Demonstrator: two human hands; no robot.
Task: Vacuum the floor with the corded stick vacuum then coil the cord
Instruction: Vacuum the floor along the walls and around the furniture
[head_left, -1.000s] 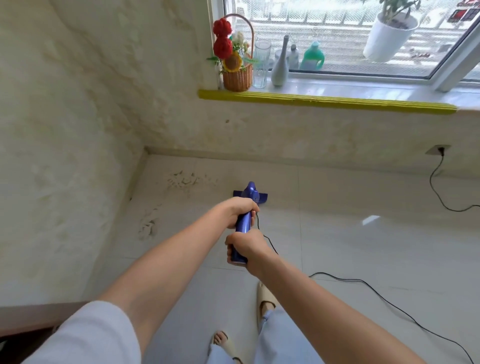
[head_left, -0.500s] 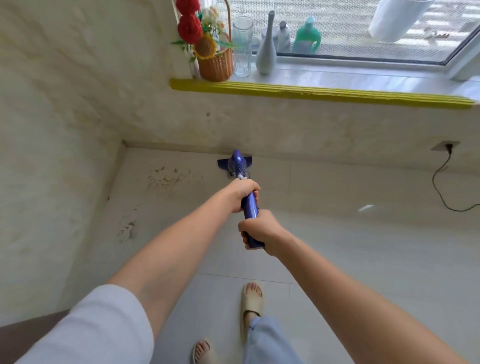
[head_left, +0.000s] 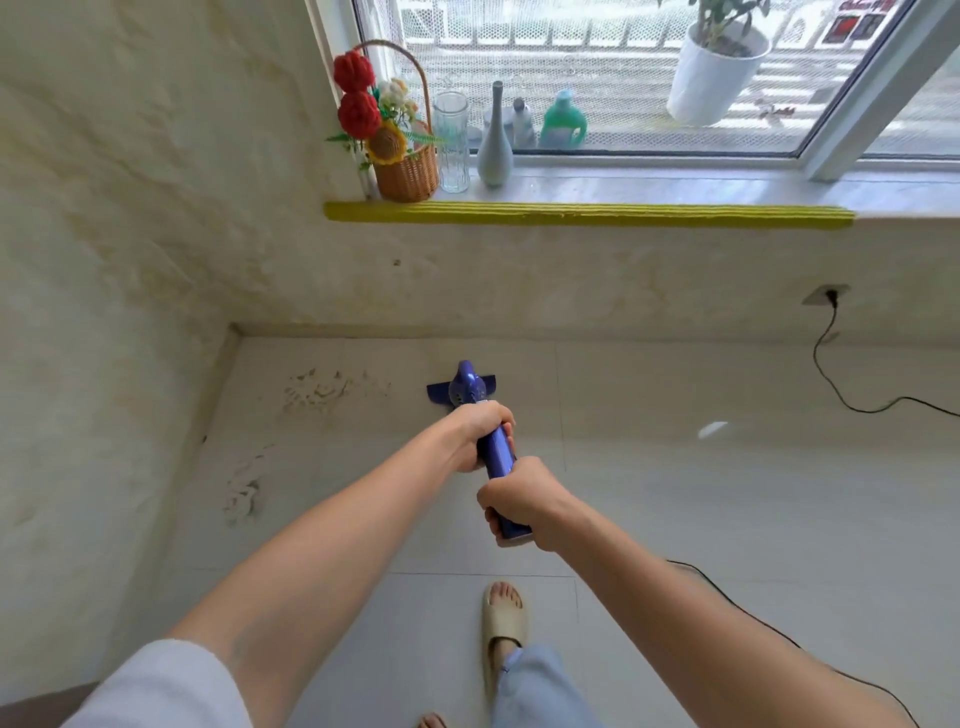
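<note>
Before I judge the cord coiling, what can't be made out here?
Head view only:
- Vacuum shaft: foreshortened, hidden behind the left hand and right hand.
- Cord: leaves the right edge, and the right arm hides part of it.
- Power switch: not visible.
- Debris: too small to identify.

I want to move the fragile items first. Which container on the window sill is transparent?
The tall clear ribbed glass vase, standing between the woven wicker flower basket and the slim grey-white bottle vase. The others are opaque.
</note>
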